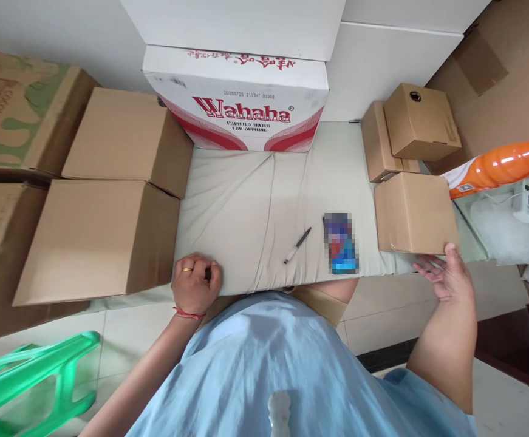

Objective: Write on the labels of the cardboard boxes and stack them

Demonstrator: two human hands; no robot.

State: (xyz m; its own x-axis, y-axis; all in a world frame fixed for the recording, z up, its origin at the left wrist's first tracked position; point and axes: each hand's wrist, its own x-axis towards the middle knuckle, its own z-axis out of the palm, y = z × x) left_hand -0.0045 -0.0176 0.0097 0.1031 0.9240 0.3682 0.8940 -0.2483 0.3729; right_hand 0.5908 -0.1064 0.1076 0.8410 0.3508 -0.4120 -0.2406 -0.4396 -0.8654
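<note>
My left hand [195, 283] rests as a fist on the near edge of the cloth-covered table [228, 224], beside a plain cardboard box [86, 237]. A dark hollow shows inside its curled fingers, and I see nothing held there. At the right, my right hand [449, 276] is palm up with fingers apart, just below the front edge of a small cardboard box [416, 212]. Its thumb reaches that box's lower right corner. Between my hands lie a pen [297, 245] and a flat rectangular thing [341, 243], blurred by pixels.
A white and red Wahaha water carton [246, 103] stands at the back. More boxes fill the left, including another plain box [109, 136]. Two small boxes are stacked behind the right one, the upper box [421, 121] tilted. An orange bottle [505, 164] juts in. A green stool [40, 376] stands lower left.
</note>
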